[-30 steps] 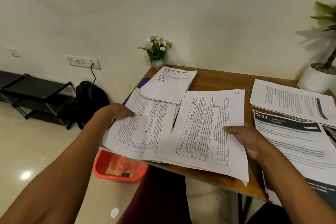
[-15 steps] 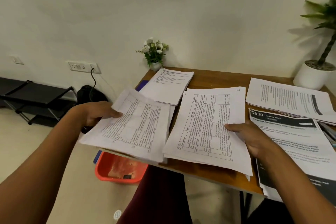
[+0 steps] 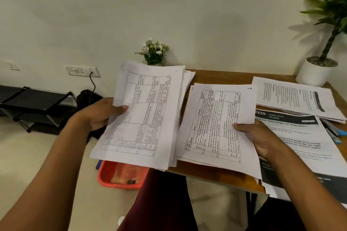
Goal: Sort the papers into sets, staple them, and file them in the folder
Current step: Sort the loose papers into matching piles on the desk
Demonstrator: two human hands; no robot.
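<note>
My left hand (image 3: 101, 114) grips the left edge of a stack of table-printed sheets (image 3: 144, 116) and holds it tilted up above the wooden table's left end. My right hand (image 3: 257, 137) pinches the right edge of a second table-printed stack (image 3: 216, 125), which lies on the table (image 3: 221, 77). A sheet with a dark header (image 3: 300, 140) lies under my right wrist. Another text stack (image 3: 296, 97) sits at the back right. The raised stack hides the papers and the folder behind it.
A small flower pot (image 3: 154, 52) stands at the table's back edge by the wall, and a white plant pot (image 3: 315, 71) at the back right corner. Blue pens (image 3: 334, 133) lie at the right edge. A red bin (image 3: 120, 174) and black rack (image 3: 33, 103) are on the floor.
My left hand has lifted its stack off the table and tilted it upward, so it covers the text sheets behind. My right hand stays on its stack.
</note>
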